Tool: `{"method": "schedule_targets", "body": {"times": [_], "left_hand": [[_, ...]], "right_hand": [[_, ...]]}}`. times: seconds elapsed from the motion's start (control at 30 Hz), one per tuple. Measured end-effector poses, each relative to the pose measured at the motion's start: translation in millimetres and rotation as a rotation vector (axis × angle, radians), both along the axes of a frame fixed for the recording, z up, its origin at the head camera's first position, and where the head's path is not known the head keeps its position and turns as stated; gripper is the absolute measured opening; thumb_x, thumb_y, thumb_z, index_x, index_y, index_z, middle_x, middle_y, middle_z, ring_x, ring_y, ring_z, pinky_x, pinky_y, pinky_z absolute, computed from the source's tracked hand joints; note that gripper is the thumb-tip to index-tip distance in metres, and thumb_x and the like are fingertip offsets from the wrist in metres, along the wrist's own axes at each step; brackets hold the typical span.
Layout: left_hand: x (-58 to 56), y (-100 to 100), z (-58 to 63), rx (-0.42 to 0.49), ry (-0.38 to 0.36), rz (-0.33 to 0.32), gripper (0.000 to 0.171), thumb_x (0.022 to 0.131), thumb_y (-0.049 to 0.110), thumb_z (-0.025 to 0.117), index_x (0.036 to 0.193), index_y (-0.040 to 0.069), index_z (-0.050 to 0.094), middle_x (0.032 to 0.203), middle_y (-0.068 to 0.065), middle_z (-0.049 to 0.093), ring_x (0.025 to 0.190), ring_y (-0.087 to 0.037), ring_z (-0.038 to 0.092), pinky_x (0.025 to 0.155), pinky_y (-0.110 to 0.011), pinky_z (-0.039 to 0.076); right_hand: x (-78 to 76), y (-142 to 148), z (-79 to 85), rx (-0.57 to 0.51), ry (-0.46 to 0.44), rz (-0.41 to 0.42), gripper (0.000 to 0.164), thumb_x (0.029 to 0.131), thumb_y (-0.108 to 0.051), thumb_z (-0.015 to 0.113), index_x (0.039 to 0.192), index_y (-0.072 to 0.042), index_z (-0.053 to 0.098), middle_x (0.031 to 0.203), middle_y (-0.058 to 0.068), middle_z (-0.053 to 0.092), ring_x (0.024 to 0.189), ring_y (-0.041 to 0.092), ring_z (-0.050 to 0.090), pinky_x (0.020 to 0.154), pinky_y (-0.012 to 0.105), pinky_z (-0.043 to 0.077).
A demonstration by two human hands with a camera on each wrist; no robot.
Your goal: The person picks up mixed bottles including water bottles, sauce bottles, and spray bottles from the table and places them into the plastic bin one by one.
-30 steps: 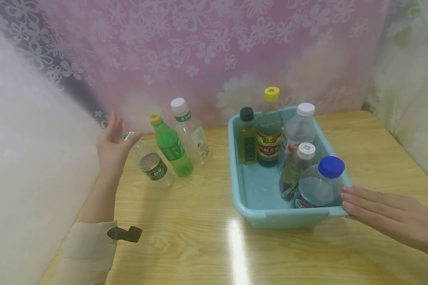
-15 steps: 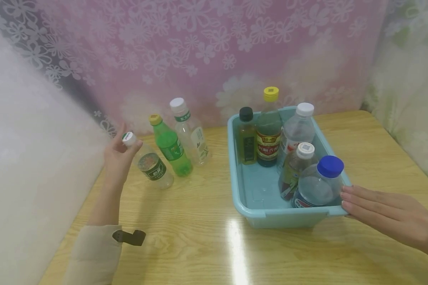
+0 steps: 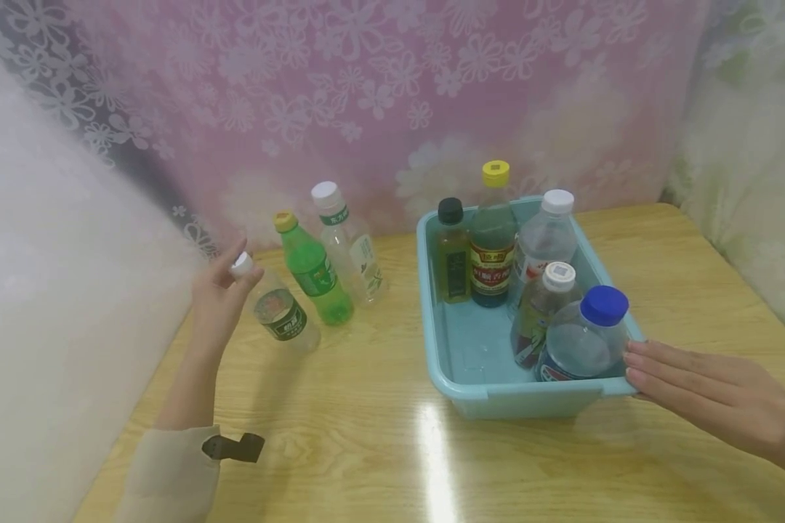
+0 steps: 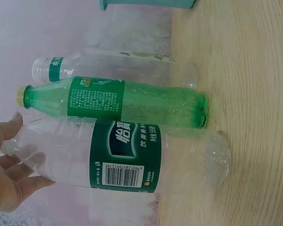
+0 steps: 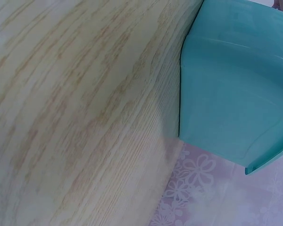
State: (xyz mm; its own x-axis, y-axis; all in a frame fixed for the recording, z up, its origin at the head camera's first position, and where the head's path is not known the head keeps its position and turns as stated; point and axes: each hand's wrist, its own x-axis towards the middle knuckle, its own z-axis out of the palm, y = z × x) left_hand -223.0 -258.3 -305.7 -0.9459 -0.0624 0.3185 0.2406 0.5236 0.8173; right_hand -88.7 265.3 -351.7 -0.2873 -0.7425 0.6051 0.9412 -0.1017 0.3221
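My left hand [image 3: 217, 298] holds a clear plastic water bottle [image 3: 284, 316] around its neck, just below the white cap. In the left wrist view that water bottle [image 4: 125, 155] shows a dark green label with a barcode, and my thumb and fingers lie about its neck. Right beside it stands a green soda bottle [image 3: 314, 269] with a yellow cap. A clear bottle [image 3: 356, 254] with a white cap and leafy print is just behind. My right hand [image 3: 719, 392], fingers straight, rests on the near right corner of a light blue bin [image 3: 530, 403].
Inside the bin stand a dark-capped bottle [image 3: 454, 261], a yellow-capped vinegar bottle [image 3: 493, 254], a large white-capped clear bottle [image 3: 549, 236], a small bottle [image 3: 536, 319] of dark tint and a blue-capped wide bottle [image 3: 585, 341]. A floral curtain [image 3: 379, 102] hangs behind the wooden table [image 3: 340, 450].
My left hand has come in from the left and its fingers have closed around the water bottle's neck. The cap has shifted slightly down and right. My right hand stays at the bin.
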Motion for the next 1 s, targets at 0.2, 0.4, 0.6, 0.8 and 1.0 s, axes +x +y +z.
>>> {"method": "schedule_targets", "body": {"times": [0.2,0.4,0.6,0.8,1.0], "left_hand": [[16.3,6,0.8,-0.068,-0.015,0.022,0.053,0.091,0.027,0.065,0.140,0.027,0.045,0.133,-0.007,0.055,0.119,-0.021,0.055,0.103,-0.042,0.044],[25.9,15,4.9,-0.093,-0.001,0.016,0.053,0.089,0.027,0.067,0.138,0.026,0.048,0.130,-0.012,0.059,0.120,-0.031,0.055,0.104,-0.052,0.041],[28.0,23,2.6,-0.078,-0.010,-0.033,0.054,0.089,0.027,0.067,0.138,0.031,0.047,0.133,-0.009,0.057,0.120,-0.027,0.055,0.102,-0.046,0.044],[29.1,34,0.5,-0.085,0.017,-0.081,0.054,0.088,0.023,0.068,0.139,0.021,0.049,0.136,-0.005,0.054,0.115,-0.024,0.059,0.098,-0.040,0.048],[28.1,45,-0.2,-0.089,-0.021,-0.113,0.055,0.087,0.030,0.069,0.138,0.026,0.049,0.130,-0.004,0.060,0.117,-0.022,0.058,0.098,-0.039,0.048]], "right_hand": [[-2.3,0,-2.3,-0.037,-0.027,0.058,0.046,0.105,-0.009,0.019,0.149,-0.003,0.007,0.159,-0.001,0.005,0.142,-0.002,0.000,0.109,0.003,0.001],[-2.4,4,-8.1,-0.093,-0.193,0.192,0.047,0.104,-0.006,0.023,0.150,-0.004,0.010,0.159,-0.003,0.007,0.141,-0.005,0.002,0.108,0.002,0.004],[-3.6,4,-7.1,-0.067,-0.120,0.138,0.047,0.105,-0.008,0.022,0.150,-0.005,0.008,0.159,-0.004,0.006,0.141,-0.005,0.000,0.108,0.002,0.002],[-2.9,4,-6.1,-0.133,-0.337,0.352,0.047,0.104,-0.004,0.026,0.149,-0.003,0.015,0.158,-0.003,0.014,0.141,-0.005,0.009,0.108,0.002,0.010],[-2.8,3,-6.5,-0.155,-0.403,0.416,0.047,0.103,-0.002,0.027,0.149,-0.003,0.017,0.158,-0.004,0.016,0.140,-0.006,0.011,0.108,0.002,0.012]]}}
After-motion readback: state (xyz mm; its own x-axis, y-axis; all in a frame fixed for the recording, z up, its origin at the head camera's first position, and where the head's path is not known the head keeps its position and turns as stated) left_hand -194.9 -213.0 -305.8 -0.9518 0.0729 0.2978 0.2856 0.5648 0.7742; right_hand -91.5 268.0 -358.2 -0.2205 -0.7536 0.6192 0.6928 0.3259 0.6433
